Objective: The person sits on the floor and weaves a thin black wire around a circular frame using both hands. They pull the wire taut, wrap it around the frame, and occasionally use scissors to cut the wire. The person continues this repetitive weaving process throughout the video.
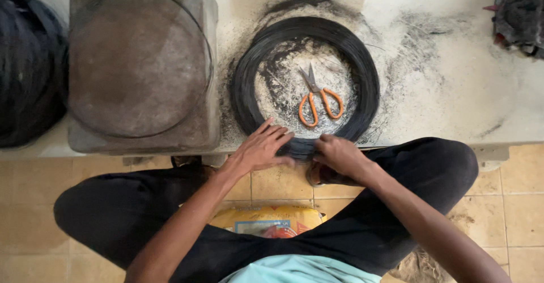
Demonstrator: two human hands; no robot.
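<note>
Pinching the near edge of a black wire coil (pixel 243 84) on the worktop (pixel 453 90): left hand (pixel 262 147) flat and released, right hand (pixel 339 154) clenched on strands; orange scissors (pixel 321 99) lying inside the coil.

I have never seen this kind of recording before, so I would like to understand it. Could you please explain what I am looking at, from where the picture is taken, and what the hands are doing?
There is no machine here. A person wears a camera on the head, so the single picture looks straight down at that person's own two bare hands and legs in black trousers.

In front of them is a pale, dusty slab. On it lies a large coil of thin black wire, and orange-handled scissors lie inside the ring. To the left stands a grey block with a round brown disc on top.

The left hand rests flat on the near edge of the coil, fingers spread. The right hand is closed on the same edge, apparently pinching the wire, though what exactly it grips is hidden. A yellow package lies on the tiled floor between the legs.
</note>
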